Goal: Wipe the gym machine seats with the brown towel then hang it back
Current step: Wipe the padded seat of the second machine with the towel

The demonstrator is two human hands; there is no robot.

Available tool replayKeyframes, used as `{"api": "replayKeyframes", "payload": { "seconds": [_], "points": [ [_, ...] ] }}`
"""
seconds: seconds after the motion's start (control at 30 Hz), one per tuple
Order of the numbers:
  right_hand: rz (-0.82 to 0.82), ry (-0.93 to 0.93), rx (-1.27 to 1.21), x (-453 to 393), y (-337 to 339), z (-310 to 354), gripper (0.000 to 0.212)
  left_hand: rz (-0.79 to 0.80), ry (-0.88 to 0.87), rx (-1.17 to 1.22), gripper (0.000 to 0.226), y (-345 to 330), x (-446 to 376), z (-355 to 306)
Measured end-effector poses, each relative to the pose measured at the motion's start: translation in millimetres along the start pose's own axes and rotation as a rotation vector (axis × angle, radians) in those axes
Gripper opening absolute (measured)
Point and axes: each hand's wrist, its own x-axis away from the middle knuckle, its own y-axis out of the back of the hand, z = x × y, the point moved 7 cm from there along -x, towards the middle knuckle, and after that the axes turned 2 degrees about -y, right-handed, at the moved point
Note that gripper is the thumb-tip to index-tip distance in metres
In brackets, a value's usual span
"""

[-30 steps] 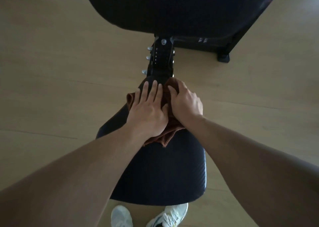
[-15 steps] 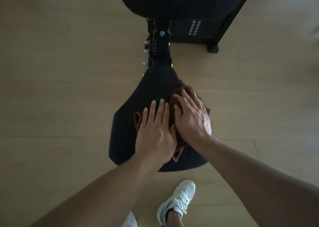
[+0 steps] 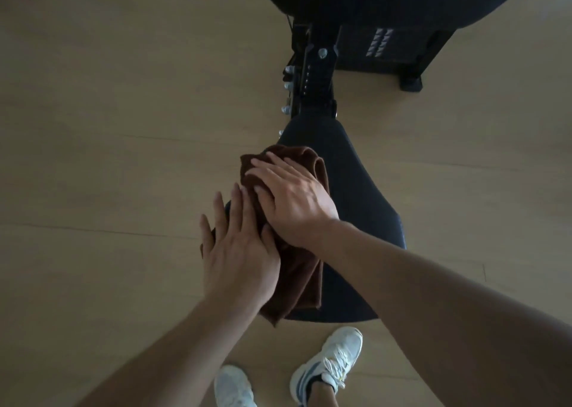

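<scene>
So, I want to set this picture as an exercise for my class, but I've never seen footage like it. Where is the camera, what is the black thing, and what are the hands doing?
The picture comes from a camera worn on a person's head, looking down, so you see their own arms and their white shoes on the wooden floor. The black shape in the middle is the padded seat of a gym machine, mounted on a black metal post with adjustment holes. A second black pad sits at the top edge. A brown towel lies crumpled along the seat's left side. The left hand and right hand both press flat on it, fingers spread rather than gripping, as in wiping. Nothing is lifted off the seat.
</scene>
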Motion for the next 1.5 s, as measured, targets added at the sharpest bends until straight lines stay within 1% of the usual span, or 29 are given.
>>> {"api": "replayKeyframes", "payload": {
  "seconds": [0.17, 0.27, 0.3, 0.33, 0.43, 0.47, 0.5, 0.57, 0.6, 0.63, 0.7, 0.8, 0.9, 1.03, 1.1, 1.2, 1.3, 1.43, 1.5],
  "points": [
    [-0.059, -0.038, -0.012, -48, 13, -22, 0.034, 0.095, 0.083, -0.019, 0.063, 2, -59, -14],
    [-0.106, -0.086, 0.020, -67, 26, -38, 0.032, 0.193, 0.079, -0.019, 0.061, 4, -91, -26],
    [-0.129, -0.109, 0.039, -72, 30, -45, 0.032, 0.187, 0.059, -0.028, 0.062, 8, -101, -30],
    [-0.159, -0.135, 0.062, -76, 34, -52, 0.033, 0.141, 0.035, -0.056, 0.063, 14, -111, -36],
    [-0.246, -0.251, 0.111, -79, 45, -74, 0.034, -0.148, 0.003, -0.162, 0.075, 35, -128, -62],
    [-0.272, -0.291, 0.107, -79, 47, -80, 0.034, -0.180, 0.016, -0.158, 0.074, 35, -129, -69],
    [-0.300, -0.328, 0.098, -78, 50, -84, 0.034, -0.154, 0.030, -0.126, 0.070, 30, -129, -73],
    [-0.353, -0.383, 0.085, -76, 53, -89, 0.034, -0.034, 0.048, -0.026, 0.059, 13, -125, -72],
    [-0.368, -0.395, 0.079, -75, 54, -91, 0.033, 0.008, 0.040, 0.005, 0.057, 6, -122, -69],
    [-0.369, -0.400, 0.064, -74, 54, -93, 0.034, 0.028, 0.015, 0.014, 0.057, 3, -119, -66],
    [-0.337, -0.394, 0.013, -69, 55, -97, 0.036, 0.021, -0.094, -0.030, 0.056, 1, -116, -65],
    [-0.233, -0.374, -0.017, -59, 53, -102, 0.040, 0.000, -0.243, -0.121, 0.056, 0, -109, -71],
    [-0.181, -0.401, -0.018, -43, 55, -108, 0.041, 0.019, -0.308, -0.144, 0.058, -4, -97, -80],
    [-0.170, -0.458, -0.015, -13, 62, -107, 0.042, 0.070, -0.382, -0.197, 0.059, -9, -74, -93],
    [-0.194, -0.504, -0.048, 10, 65, -108, 0.042, 0.082, -0.436, -0.189, 0.059, -11, -61, -99],
    [-0.230, -0.625, -0.114, 51, 70, -115, 0.042, 0.078, -0.521, -0.191, 0.058, -13, -36, -111],
    [-0.233, -0.726, -0.146, 94, 78, -112, 0.041, 0.108, -0.627, -0.158, 0.056, -13, -7, -121],
    [-0.222, -0.838, -0.188, 141, 84, -105, 0.039, 0.168, -0.706, -0.109, 0.056, -12, 29, -122],
    [-0.263, -0.925, -0.254, 169, 78, -102, 0.040, 0.178, -0.713, -0.120, 0.059, -14, 48, -122]
  ]
}}
